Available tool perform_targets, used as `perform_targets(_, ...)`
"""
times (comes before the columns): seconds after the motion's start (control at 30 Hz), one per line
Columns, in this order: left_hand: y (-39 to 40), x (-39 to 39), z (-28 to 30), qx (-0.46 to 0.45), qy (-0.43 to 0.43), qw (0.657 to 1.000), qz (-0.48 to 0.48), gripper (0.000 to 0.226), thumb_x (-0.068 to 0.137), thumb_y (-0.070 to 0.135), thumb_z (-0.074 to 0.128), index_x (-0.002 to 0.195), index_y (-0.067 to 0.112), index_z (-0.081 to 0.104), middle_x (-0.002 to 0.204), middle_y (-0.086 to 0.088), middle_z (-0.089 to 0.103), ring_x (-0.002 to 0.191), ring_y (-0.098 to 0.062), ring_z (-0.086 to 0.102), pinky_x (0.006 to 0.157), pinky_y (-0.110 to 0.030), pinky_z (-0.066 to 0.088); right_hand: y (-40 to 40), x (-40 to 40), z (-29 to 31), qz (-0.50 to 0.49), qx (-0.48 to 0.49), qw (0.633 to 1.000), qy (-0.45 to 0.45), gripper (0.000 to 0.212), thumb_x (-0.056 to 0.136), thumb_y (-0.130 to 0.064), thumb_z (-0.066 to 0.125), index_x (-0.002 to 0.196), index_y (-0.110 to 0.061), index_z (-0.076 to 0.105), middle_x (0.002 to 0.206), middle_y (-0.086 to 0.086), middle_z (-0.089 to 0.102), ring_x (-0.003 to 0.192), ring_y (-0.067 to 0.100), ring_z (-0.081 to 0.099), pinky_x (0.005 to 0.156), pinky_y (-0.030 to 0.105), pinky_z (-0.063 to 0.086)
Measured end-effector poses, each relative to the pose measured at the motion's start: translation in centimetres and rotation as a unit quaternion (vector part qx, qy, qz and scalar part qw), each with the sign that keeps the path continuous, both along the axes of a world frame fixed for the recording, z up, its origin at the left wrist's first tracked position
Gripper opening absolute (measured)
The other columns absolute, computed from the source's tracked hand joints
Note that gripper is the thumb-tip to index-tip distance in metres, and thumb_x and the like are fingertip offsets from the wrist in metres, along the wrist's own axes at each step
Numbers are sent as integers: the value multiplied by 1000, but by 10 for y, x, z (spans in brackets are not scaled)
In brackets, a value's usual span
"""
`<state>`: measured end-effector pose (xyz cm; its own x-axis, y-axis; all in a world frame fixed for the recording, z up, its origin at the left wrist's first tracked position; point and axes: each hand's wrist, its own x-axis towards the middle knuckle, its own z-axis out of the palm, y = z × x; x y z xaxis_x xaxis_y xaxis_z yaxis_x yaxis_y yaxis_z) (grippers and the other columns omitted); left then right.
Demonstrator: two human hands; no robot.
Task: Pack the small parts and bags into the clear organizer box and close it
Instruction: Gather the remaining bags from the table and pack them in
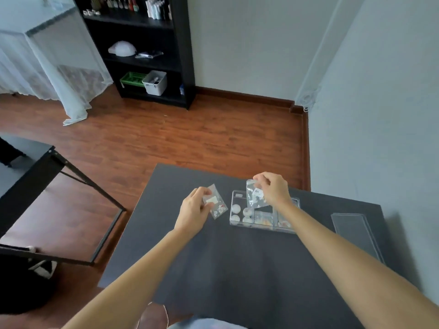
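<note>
A clear organizer box [237, 222] lies open on the dark table [213, 269], its compartments holding small pale round parts. My left hand [193, 213] pinches a small clear bag [217, 206] with white and red bits, held just left of the box. My right hand [273, 188] holds a second clear bag [253, 194] by its top edge, hanging over the box's back compartments. The box's clear lid [354, 231] lies flat and apart on the table to the right.
The table stands against a pale wall on the right. A black metal frame table [59, 186] stands to the left over a wooden floor. A black shelf unit [147, 51] with bins and bottles is against the far wall.
</note>
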<state>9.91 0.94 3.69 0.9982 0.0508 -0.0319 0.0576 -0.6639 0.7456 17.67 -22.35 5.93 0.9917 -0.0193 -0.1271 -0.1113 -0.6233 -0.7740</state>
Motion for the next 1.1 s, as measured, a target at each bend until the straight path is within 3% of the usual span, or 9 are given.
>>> perform_targets(0.07,-24,10,2,-3,-14,1000,-27,15,93,6,51,102,15,59,84,15,55,60,-2,50,57,-15,37,-30,-5,4,-30,-15,999,-17,26,96,-12,47,95,-12,72,91,1,76,61,-6,63,57,13,44)
perform_targets(0.2,-67,23,4,-5,-14,997,-71,23,93,0,43,100,15,59,87,10,58,65,-2,53,57,-13,39,-78,-19,-1,-100,-30,994,-29,22,91,-3,51,90,-12,71,91,2,75,87,17,64,72,26,46)
perform_targets(0.37,-102,27,3,-26,3,995,-94,17,94,8,43,97,22,51,73,3,59,52,-5,50,50,-20,43,-102,-36,-28,-120,-56,991,-31,17,84,3,55,82,-10,65,84,9,71,75,25,62,64,26,44)
perform_targets(0.5,-116,28,1,-42,21,993,-107,21,88,1,48,96,20,48,80,-1,62,48,1,53,55,-29,48,-104,-38,-48,-84,-65,994,-18,17,83,3,58,80,-10,67,84,6,72,81,24,65,73,32,52)
perform_targets(0.67,-124,32,-4,-30,37,993,-110,25,85,3,57,91,25,47,89,-1,64,53,7,56,56,-16,36,-106,-34,-62,8,-113,994,9,19,86,-2,57,84,-16,70,88,8,67,96,21,49,74,26,36)
perform_targets(0.8,-130,36,-7,-27,40,993,-112,20,87,5,58,94,22,52,99,5,60,67,-4,67,58,-15,37,-112,-38,-66,80,-158,984,8,19,92,-12,52,94,-18,70,89,10,59,97,23,43,81,29,42)
perform_targets(0.9,-137,39,-9,-24,33,992,-118,14,89,3,55,95,17,55,88,3,63,55,6,60,53,-8,39,-114,-43,-62,127,-195,971,-54,26,91,-2,50,101,-15,70,65,-11,41,88,21,35,80,34,38)
perform_targets(0.97,-143,41,-10,-19,34,991,-127,13,90,3,54,96,14,56,82,3,63,53,7,58,51,-6,39,-115,-44,-59,143,-213,963,-85,34,84,8,50,104,-13,69,66,-19,27,84,19,31,80,36,37)
perform_targets(1.1,-158,46,-13,-15,39,987,-152,12,90,3,55,96,12,60,89,-2,67,62,-6,62,56,-12,44,-116,-46,-61,80,-182,978,-65,26,85,5,51,100,-11,64,79,1,48,89,21,41,88,38,42)
